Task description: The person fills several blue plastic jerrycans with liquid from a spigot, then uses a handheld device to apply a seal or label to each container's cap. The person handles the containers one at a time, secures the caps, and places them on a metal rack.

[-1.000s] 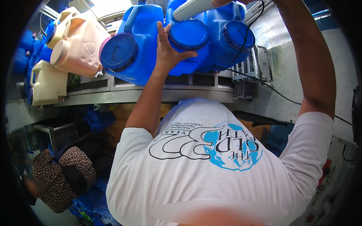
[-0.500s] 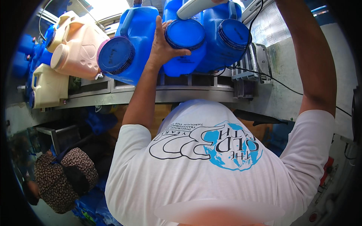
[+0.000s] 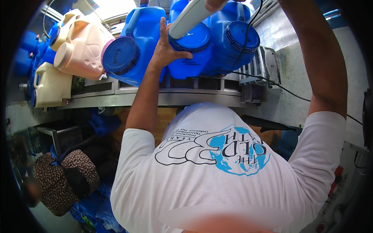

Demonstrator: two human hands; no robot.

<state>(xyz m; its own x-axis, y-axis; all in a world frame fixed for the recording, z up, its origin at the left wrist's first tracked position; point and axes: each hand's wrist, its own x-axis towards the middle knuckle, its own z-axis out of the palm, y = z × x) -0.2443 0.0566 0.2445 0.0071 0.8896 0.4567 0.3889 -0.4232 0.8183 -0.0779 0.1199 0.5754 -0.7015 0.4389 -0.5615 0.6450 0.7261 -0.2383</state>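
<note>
My left hand (image 3: 167, 50) grips a blue jug (image 3: 186, 66) at the left side of its round cap (image 3: 196, 42), thumb spread across the cap's front and index finger pointing up. My right hand (image 3: 213, 4), partly cut off at the top edge, holds a long white hand-held device (image 3: 188, 19) angled down to the back left of that cap; whether it touches cannot be told. Another blue jug (image 3: 145, 62) with a large lid stands on the left, and a third (image 3: 231, 58), crossed by a black cord (image 3: 283, 89), on the right.
Cream (image 3: 54, 85) and pinkish jerrycans (image 3: 85, 50) crowd the left end of the steel counter (image 3: 186, 97). A grey slatted metal piece (image 3: 268, 66) sits at the right by a wall. At lower left, another person (image 3: 58, 182) in patterned clothing bends near blue containers.
The white device has moved down and left, its tip now lower over the middle cap. My left hand and that jug have shifted slightly left since a second ago.
</note>
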